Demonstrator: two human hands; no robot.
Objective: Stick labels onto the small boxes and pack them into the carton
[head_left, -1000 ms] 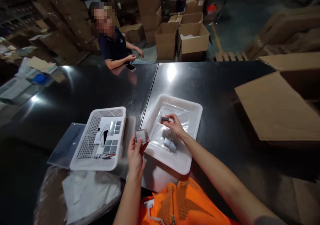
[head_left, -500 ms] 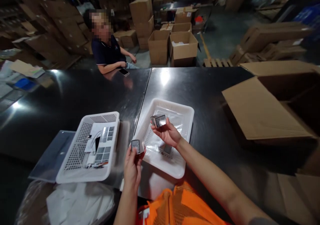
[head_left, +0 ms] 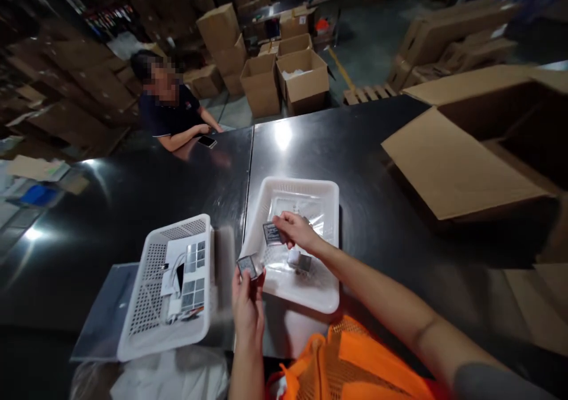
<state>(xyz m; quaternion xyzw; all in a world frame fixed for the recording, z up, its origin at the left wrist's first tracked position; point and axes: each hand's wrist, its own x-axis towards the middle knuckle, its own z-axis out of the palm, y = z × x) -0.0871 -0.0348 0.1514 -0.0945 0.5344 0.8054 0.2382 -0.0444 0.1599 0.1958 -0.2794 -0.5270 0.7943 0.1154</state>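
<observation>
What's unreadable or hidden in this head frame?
- Print on the dark piece in the right hand: too small.
- Item in the left hand: too small to identify.
- Open carton: inside dark, cut off by right edge.
- Left basket contents: too small.

Warehouse packing floor, stacked and open cardboard boxes (head_left: pixel 302 77) on a concrete floor, wooden pallet (head_left: pixel 370 94), long dark counter (head_left: pixel 364 151) with white plastic sorting baskets (head_left: pixel 310 296), co-worker (head_left: pixel 171 113) seated opposite

The cardboard box (head_left: pixel 465 151) runs off the right edge; the small pieces' (head_left: pixel 300 261) markings are unreadable.
</observation>
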